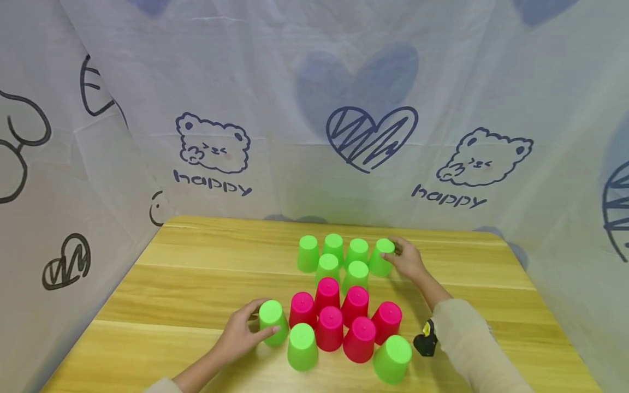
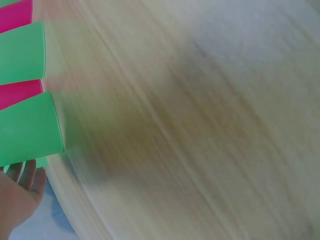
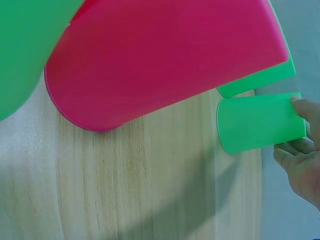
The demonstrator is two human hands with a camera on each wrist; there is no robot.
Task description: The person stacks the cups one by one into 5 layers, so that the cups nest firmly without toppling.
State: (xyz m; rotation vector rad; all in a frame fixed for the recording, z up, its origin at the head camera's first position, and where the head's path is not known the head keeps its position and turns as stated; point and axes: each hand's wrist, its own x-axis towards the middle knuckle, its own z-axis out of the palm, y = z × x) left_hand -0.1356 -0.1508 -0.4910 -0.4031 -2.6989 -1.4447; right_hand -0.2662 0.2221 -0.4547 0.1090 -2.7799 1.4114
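Note:
Green and pink cups stand upside down on the wooden table. My left hand [image 1: 242, 334] curls its thumb and fingers round a green cup [image 1: 273, 323] at the left of the front group; the left wrist view shows the fingers [image 2: 27, 175] against that cup [image 2: 30, 130]. At the right end of the back row, my right hand [image 1: 409, 261] grips a green cup [image 1: 380, 258] between thumb and fingers. In the right wrist view the same cup [image 3: 262, 123] stands on the table with the right hand [image 3: 305, 160] at its top end.
Several pink cups [image 1: 329, 328] stand in the middle, with green cups [image 1: 302, 347] in front and others [image 1: 328, 268] behind. A black heart-shaped item [image 1: 426, 344] with a yellow part is by the right sleeve. Printed cloth [image 1: 285, 180] hangs behind the table [image 1: 196, 273].

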